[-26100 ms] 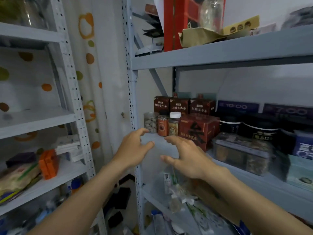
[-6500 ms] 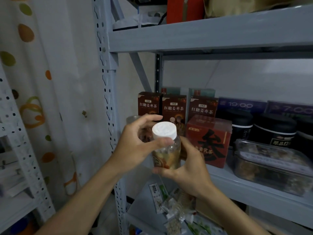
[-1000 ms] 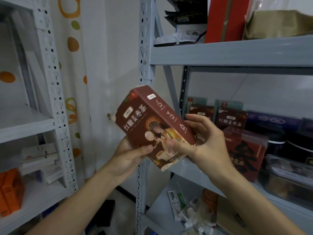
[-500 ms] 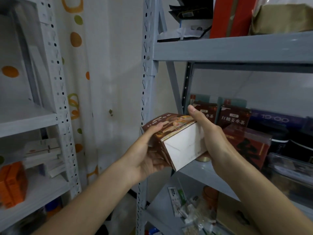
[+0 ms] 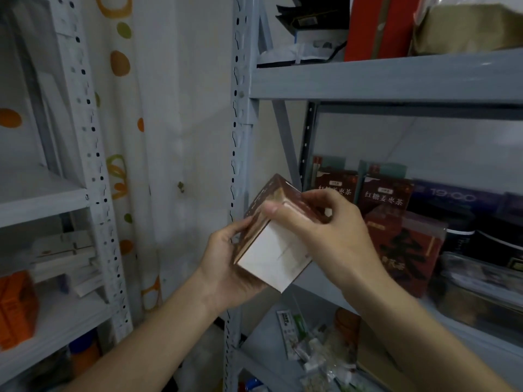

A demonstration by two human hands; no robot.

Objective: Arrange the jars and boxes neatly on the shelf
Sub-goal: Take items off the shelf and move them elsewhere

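A dark brown tea box (image 5: 271, 250) is held in front of the grey shelf (image 5: 311, 281), its white bottom face turned toward me. My left hand (image 5: 229, 267) cups it from below and the left. My right hand (image 5: 319, 230) grips its top and right side. On the shelf behind stand two matching brown tea boxes (image 5: 385, 193), and a larger red box (image 5: 404, 247) stands in front of them. The jars are hidden behind my hands.
A clear plastic container (image 5: 481, 292) and black tins (image 5: 498, 236) stand at the shelf's right. The perforated upright post (image 5: 240, 165) is just left of the box. Packets (image 5: 317, 352) lie on the lower shelf. A second rack (image 5: 93, 193) with an orange box (image 5: 17, 309) stands at left.
Both hands have turned the tea box from its printed front facing me to its white bottom facing me, and brought it lower and closer to the shelf.
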